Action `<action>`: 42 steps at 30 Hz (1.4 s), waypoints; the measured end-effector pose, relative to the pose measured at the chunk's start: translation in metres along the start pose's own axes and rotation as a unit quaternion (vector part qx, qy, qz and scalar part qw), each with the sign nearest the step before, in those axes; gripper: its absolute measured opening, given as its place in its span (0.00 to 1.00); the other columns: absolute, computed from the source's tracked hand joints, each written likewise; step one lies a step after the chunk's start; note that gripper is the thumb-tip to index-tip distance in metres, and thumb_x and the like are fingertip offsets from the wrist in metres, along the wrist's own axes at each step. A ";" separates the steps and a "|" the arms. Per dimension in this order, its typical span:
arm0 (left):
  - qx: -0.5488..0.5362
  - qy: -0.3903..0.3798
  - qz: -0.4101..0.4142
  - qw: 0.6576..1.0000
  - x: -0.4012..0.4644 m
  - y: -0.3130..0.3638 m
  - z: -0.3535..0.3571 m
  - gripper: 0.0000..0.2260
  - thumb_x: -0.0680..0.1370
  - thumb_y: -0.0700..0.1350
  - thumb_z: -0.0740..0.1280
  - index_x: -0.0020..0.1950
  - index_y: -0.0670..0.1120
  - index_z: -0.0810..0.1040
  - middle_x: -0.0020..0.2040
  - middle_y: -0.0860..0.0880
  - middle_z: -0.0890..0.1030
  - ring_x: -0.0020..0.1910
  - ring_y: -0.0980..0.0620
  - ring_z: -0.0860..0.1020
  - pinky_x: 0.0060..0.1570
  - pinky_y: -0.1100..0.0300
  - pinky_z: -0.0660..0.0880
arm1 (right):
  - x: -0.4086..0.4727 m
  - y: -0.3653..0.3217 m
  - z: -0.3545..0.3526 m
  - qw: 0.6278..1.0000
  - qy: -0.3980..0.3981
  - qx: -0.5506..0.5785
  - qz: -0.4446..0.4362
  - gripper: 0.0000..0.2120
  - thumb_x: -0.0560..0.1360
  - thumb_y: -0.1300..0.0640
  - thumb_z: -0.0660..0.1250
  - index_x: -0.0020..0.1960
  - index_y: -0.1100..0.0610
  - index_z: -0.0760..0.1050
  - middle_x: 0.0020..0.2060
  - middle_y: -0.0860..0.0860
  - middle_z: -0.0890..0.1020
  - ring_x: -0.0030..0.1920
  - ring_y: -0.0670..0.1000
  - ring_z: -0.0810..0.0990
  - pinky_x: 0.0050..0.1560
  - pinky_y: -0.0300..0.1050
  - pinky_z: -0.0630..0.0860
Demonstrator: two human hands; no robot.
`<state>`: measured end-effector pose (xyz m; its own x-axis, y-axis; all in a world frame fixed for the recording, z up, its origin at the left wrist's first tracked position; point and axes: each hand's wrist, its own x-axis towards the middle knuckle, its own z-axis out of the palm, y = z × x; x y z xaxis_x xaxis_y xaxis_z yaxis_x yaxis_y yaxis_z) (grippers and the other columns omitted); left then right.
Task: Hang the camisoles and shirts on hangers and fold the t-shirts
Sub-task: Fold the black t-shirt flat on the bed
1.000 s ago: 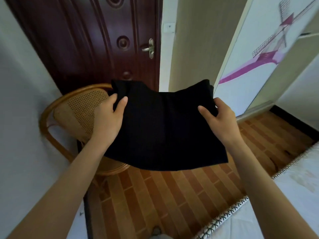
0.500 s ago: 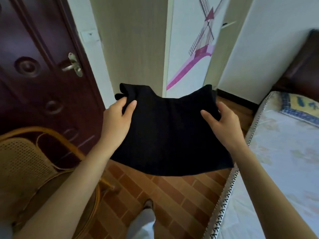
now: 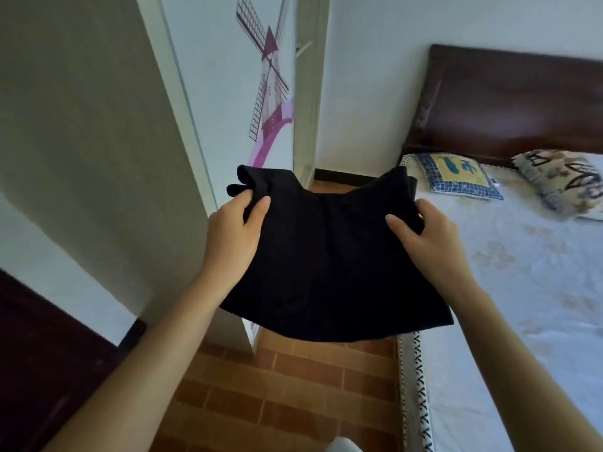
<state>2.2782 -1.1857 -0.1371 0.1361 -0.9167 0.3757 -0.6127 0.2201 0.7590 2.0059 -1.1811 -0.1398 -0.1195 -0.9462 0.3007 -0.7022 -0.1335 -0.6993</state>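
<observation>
At the centre of the frame, a folded black garment (image 3: 329, 256) is hanging in mid-air above the brick floor (image 3: 293, 386), beside the bed (image 3: 522, 288); the left hand (image 3: 233, 238) and right hand (image 3: 427, 238) are each pinching an upper corner, thumbs on top.

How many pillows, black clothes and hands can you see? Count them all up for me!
Pillows: 2, the blue checked pillow and the patterned pillow
Black clothes: 1, the black garment
Hands: 2, left hand, right hand
Total: 5
</observation>
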 end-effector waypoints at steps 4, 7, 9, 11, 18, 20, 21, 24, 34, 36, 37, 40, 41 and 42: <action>-0.010 -0.030 0.028 0.999 0.058 -0.004 0.036 0.09 0.83 0.49 0.61 0.45 0.47 0.75 0.34 0.56 0.75 0.33 0.60 0.73 0.33 0.74 0.66 | 0.043 0.018 0.000 0.999 0.028 -0.021 0.030 0.09 0.79 0.50 0.67 0.54 0.53 0.72 0.41 0.42 0.75 0.38 0.38 0.73 0.35 0.30 0.65; -0.011 -0.045 0.035 0.998 0.100 -0.005 0.068 0.09 0.83 0.48 0.61 0.45 0.48 0.74 0.34 0.57 0.74 0.34 0.60 0.73 0.34 0.76 0.66 | 0.081 0.036 0.003 0.998 0.040 -0.031 0.045 0.14 0.78 0.49 0.67 0.59 0.57 0.75 0.46 0.45 0.78 0.44 0.46 0.77 0.38 0.32 0.69; -0.012 -0.046 0.043 0.998 0.132 -0.005 0.093 0.09 0.83 0.48 0.61 0.46 0.45 0.75 0.35 0.55 0.75 0.34 0.60 0.73 0.35 0.75 0.67 | 0.113 0.050 0.004 0.998 0.041 -0.024 0.046 0.16 0.78 0.49 0.67 0.61 0.57 0.75 0.47 0.46 0.79 0.47 0.48 0.79 0.40 0.36 0.72; -0.009 -0.047 0.059 0.997 0.168 -0.004 0.119 0.11 0.82 0.48 0.61 0.47 0.42 0.77 0.38 0.50 0.78 0.35 0.59 0.74 0.37 0.72 0.68 | 0.150 0.065 0.003 0.998 0.037 -0.020 0.042 0.16 0.78 0.49 0.67 0.61 0.56 0.75 0.47 0.44 0.79 0.46 0.46 0.79 0.40 0.36 0.73; -0.017 -0.050 0.090 0.995 0.312 0.030 0.212 0.10 0.82 0.48 0.61 0.42 0.47 0.73 0.34 0.54 0.74 0.34 0.58 0.73 0.35 0.73 0.66 | 0.302 0.123 -0.024 0.995 0.086 -0.037 0.043 0.17 0.77 0.47 0.68 0.60 0.58 0.75 0.51 0.52 0.82 0.51 0.53 0.80 0.46 0.48 0.75; -0.019 -0.040 0.086 0.995 0.346 0.038 0.233 0.10 0.82 0.48 0.61 0.42 0.49 0.72 0.35 0.54 0.75 0.34 0.60 0.73 0.35 0.75 0.66 | 0.344 0.134 -0.030 0.995 0.081 -0.034 0.043 0.14 0.78 0.48 0.67 0.56 0.57 0.75 0.47 0.50 0.81 0.47 0.51 0.80 0.40 0.45 0.72; -0.022 -0.035 0.081 0.996 0.360 0.040 0.242 0.10 0.82 0.48 0.61 0.41 0.50 0.71 0.34 0.55 0.74 0.33 0.61 0.72 0.35 0.75 0.66 | 0.364 0.138 -0.031 0.995 0.077 -0.036 0.042 0.12 0.78 0.48 0.67 0.53 0.57 0.74 0.44 0.48 0.80 0.45 0.49 0.79 0.37 0.42 0.69; -0.018 -0.025 0.062 0.998 0.396 0.036 0.259 0.14 0.82 0.47 0.62 0.36 0.53 0.68 0.32 0.55 0.71 0.31 0.63 0.71 0.33 0.73 0.66 | 0.411 0.148 -0.025 0.997 0.062 -0.037 0.040 0.11 0.78 0.49 0.67 0.48 0.56 0.72 0.38 0.43 0.76 0.39 0.43 0.75 0.33 0.37 0.64; 0.010 -0.019 0.033 0.999 0.531 0.003 0.318 0.15 0.82 0.50 0.61 0.51 0.39 0.79 0.45 0.44 0.81 0.45 0.47 0.78 0.45 0.57 0.73 | 0.554 0.184 0.020 0.999 0.037 -0.005 0.033 0.09 0.78 0.49 0.68 0.48 0.54 0.71 0.37 0.41 0.75 0.37 0.39 0.74 0.30 0.28 0.68; 0.010 -0.027 0.039 0.999 0.564 -0.003 0.334 0.16 0.82 0.50 0.61 0.48 0.38 0.77 0.42 0.42 0.80 0.42 0.45 0.77 0.41 0.54 0.71 | 0.587 0.187 0.030 0.999 0.033 -0.017 0.031 0.09 0.78 0.49 0.67 0.49 0.54 0.72 0.38 0.42 0.76 0.38 0.39 0.74 0.30 0.28 0.68; 0.008 -0.031 0.041 0.999 0.582 -0.005 0.342 0.16 0.82 0.50 0.61 0.46 0.37 0.76 0.40 0.41 0.79 0.39 0.45 0.76 0.38 0.55 0.69 | 0.604 0.186 0.035 0.999 0.030 -0.027 0.030 0.10 0.78 0.48 0.67 0.51 0.54 0.73 0.40 0.43 0.77 0.39 0.42 0.76 0.30 0.30 0.67; -0.010 -0.039 0.050 0.998 0.644 -0.009 0.363 0.17 0.82 0.50 0.61 0.45 0.37 0.75 0.39 0.39 0.78 0.39 0.41 0.76 0.39 0.51 0.70 | 0.668 0.183 0.049 0.998 0.036 -0.051 0.013 0.11 0.78 0.46 0.66 0.50 0.54 0.72 0.45 0.49 0.80 0.46 0.51 0.79 0.35 0.40 0.70; -0.015 -0.039 0.053 0.998 0.665 -0.011 0.369 0.16 0.82 0.50 0.61 0.47 0.37 0.76 0.40 0.39 0.79 0.41 0.41 0.77 0.42 0.49 0.72 | 0.691 0.182 0.052 0.998 0.040 -0.056 0.011 0.12 0.78 0.45 0.66 0.49 0.54 0.72 0.46 0.50 0.81 0.47 0.52 0.79 0.38 0.45 0.72; -0.020 -0.035 0.056 0.998 0.684 -0.012 0.375 0.16 0.82 0.50 0.61 0.49 0.37 0.77 0.42 0.39 0.80 0.42 0.41 0.78 0.44 0.47 0.73 | 0.713 0.181 0.055 0.997 0.042 -0.061 0.011 0.13 0.78 0.45 0.66 0.50 0.55 0.72 0.48 0.51 0.82 0.49 0.54 0.80 0.42 0.48 0.75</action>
<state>2.0867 -1.9409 -0.0887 0.0129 -0.9064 0.4221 -0.5897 0.3341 0.7353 1.8324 -1.8957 -0.0878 -0.1910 -0.9199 0.3426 -0.7788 -0.0704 -0.6233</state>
